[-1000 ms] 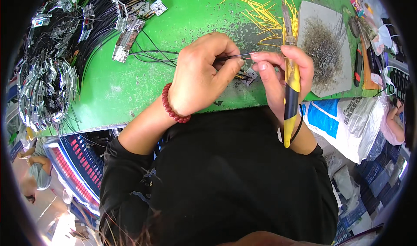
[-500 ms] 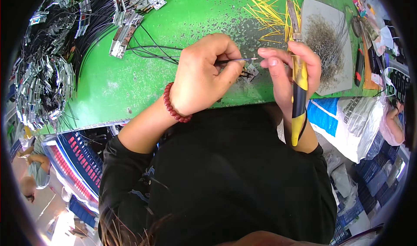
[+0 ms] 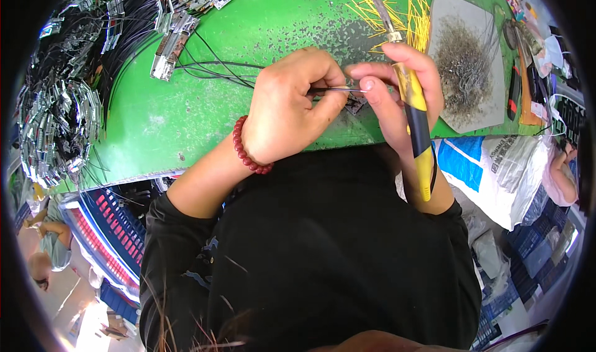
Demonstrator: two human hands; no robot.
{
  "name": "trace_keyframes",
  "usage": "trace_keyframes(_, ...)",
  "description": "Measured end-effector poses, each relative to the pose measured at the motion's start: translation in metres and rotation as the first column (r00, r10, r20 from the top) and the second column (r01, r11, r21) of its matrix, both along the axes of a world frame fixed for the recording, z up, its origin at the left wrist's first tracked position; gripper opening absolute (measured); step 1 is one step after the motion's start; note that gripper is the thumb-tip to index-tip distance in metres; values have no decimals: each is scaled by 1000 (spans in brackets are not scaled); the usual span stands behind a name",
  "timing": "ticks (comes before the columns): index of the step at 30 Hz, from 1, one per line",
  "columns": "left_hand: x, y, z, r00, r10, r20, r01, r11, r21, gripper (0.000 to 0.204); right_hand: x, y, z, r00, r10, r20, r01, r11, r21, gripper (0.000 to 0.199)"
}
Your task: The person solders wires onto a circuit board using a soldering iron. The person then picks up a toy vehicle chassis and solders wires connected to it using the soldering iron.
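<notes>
Head view: a thin dark wire point(image 3: 352, 90) is pinched in the left hand point(image 3: 288, 100) above the green surface point(image 3: 146, 147), its end at the thumb of the right hand point(image 3: 389, 115), which also clasps a soldering iron point(image 3: 418, 123). Best grip near that end, iron's tip angled away.

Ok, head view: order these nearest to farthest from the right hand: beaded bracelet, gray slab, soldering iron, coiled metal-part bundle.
1. Soldering iron, in the right hand.
2. Gray slab, to its right.
3. Beaded bracelet, to its left.
4. Coiled metal-part bundle, far left.
</notes>
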State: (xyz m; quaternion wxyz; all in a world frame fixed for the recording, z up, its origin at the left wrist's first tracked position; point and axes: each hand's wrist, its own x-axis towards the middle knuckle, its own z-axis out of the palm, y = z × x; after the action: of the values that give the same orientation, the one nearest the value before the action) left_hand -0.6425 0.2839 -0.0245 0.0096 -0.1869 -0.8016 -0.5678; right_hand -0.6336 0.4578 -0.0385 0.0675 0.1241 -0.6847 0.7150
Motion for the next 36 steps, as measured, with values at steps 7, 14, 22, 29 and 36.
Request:
trace_keyframes(7, 4, -1, -2, 999, 30, 19, -30, 999, 34, 8, -10, 6, -1, 986, 110, 129, -106, 994, -38, 43)
trace_keyframes(14, 6, -5, 1, 995, 8, 101, -10, 1000, 21, 7, -11, 36, -14, 985, 166, -54, -146, 953, 267, 41)
trace_keyframes(22, 10, -4, -4, 999, -21, 49, 20, 1000, 13, 7, -17, 49, -10, 808, 521, -274, -105, 586, 803, 43)
trace_keyframes(29, 7, 9, -21, 983, -121, -141, 106, 988, -113, 14, 3, 36, -27, 851, 279, -444, 202, 608, 768, 42)
trace_keyframes(36, 4, 20, -41, 987, -103, -121, 65, 957, -282, 12, 10, 45, -29, 975, 116, -192, 50, 723, 689, 48)
